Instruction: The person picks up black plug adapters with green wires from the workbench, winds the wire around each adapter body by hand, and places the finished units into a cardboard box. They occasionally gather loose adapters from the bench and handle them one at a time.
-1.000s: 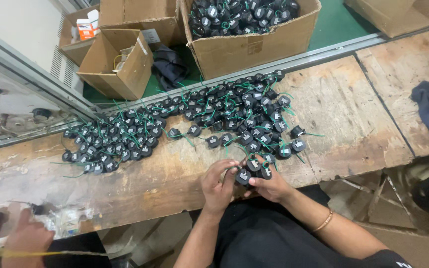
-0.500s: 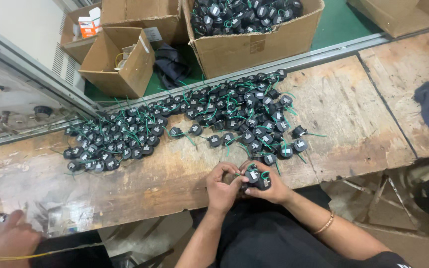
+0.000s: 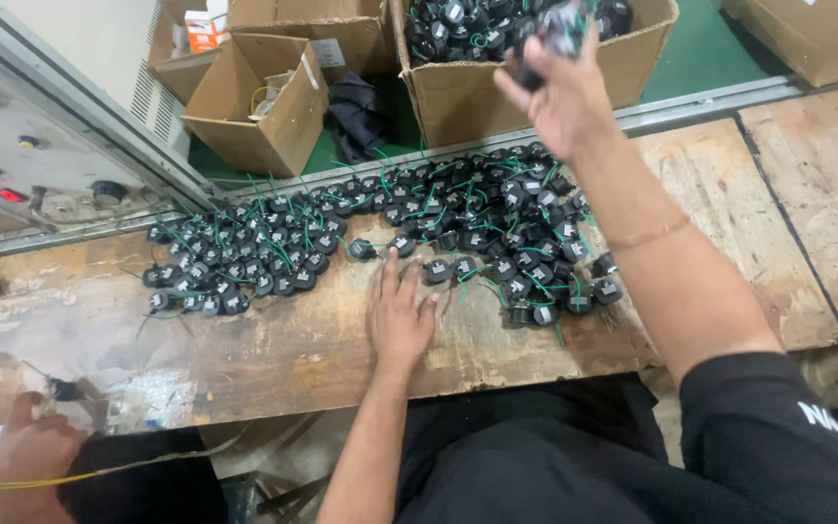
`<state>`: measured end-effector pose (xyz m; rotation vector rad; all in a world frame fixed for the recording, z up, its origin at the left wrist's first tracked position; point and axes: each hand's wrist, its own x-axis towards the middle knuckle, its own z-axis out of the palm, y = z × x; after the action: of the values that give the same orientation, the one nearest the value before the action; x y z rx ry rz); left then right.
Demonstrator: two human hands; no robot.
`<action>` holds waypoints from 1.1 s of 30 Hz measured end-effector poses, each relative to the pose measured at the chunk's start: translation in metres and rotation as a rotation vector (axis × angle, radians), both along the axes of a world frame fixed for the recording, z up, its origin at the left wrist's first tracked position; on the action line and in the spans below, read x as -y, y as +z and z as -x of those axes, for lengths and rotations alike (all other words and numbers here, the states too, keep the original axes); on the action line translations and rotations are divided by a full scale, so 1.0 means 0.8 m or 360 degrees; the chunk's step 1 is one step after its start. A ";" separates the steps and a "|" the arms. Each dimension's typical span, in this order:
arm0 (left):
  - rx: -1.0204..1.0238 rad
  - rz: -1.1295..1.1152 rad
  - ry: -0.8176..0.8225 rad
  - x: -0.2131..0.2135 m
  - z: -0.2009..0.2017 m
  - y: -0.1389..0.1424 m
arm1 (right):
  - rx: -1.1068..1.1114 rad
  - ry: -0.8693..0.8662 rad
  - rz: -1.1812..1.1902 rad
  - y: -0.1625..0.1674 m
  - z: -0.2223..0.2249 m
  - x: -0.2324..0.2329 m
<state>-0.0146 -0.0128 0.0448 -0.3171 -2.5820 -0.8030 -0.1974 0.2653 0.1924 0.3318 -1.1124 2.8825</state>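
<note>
Black round parts [image 3: 497,228] with green wires sprawl across the worn wooden tabletop [image 3: 273,340], reaching its far edge. The left hand [image 3: 400,315] lies flat, grip released, on the bare strip near the front edge. The right hand [image 3: 560,92], upper centre of the frame, clenches a blurred bunch of parts [image 3: 550,34] above the open cardboard box [image 3: 535,82].

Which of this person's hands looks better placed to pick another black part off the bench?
Probably the left hand: it rests open on the wooden bench, its fingers touching the spread of black round parts. The right hand is raised over the cardboard box, gripping a part.
</note>
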 end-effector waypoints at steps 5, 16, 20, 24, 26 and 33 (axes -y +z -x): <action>-0.0014 -0.0376 -0.0098 0.005 0.000 -0.003 | -0.0189 0.0250 -0.0715 0.019 0.050 0.009; -0.0255 -0.0442 -0.0251 -0.002 -0.006 -0.010 | -0.0150 0.0999 -0.1065 -0.147 -0.284 0.052; 0.0039 -0.1083 -0.0113 -0.004 -0.004 -0.002 | -0.0372 0.0648 -0.1118 -0.191 -0.313 0.063; 0.0313 -0.1836 0.0136 -0.010 -0.031 0.003 | 0.0017 0.0711 -0.0786 -0.202 -0.305 0.057; 0.0365 -0.1671 -0.0266 -0.027 -0.049 0.007 | -0.0002 0.0689 -0.0759 -0.206 -0.303 0.059; -0.0057 -0.1071 -0.0736 -0.057 -0.058 0.021 | -0.0020 0.0822 -0.0922 -0.236 -0.309 0.060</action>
<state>0.0317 0.0326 0.0616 -0.7070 -2.0566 -1.7333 0.0497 0.2170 0.0035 0.7487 -2.1252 2.8563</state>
